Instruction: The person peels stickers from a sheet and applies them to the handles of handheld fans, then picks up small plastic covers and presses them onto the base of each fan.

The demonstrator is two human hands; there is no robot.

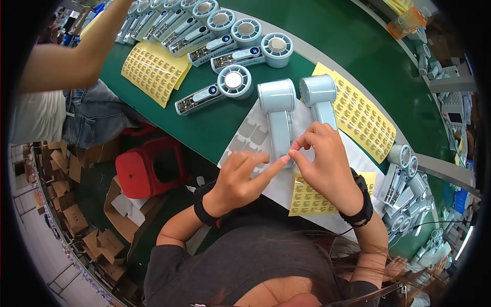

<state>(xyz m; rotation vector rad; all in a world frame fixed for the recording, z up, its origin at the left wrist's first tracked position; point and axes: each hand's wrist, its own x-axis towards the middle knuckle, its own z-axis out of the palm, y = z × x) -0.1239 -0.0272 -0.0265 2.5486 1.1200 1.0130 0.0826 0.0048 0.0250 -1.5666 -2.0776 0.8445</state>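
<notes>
Green table (192, 130) beside red stool (137, 175); right hand (327, 162) pinched, left hand (236, 180) half-open; anything held unclear.

Over the handle of a pale blue fan (279, 120), the left hand (239, 179) is extending one finger toward the pinching fingers (308, 139) of the right hand (325, 161). A second fan (319, 92) is lying alongside. Toward the near edge of the surface (225, 128), a yellow sticker sheet (309, 200) is resting below the right hand; more fans (246, 31) are lining the far edge.
</notes>
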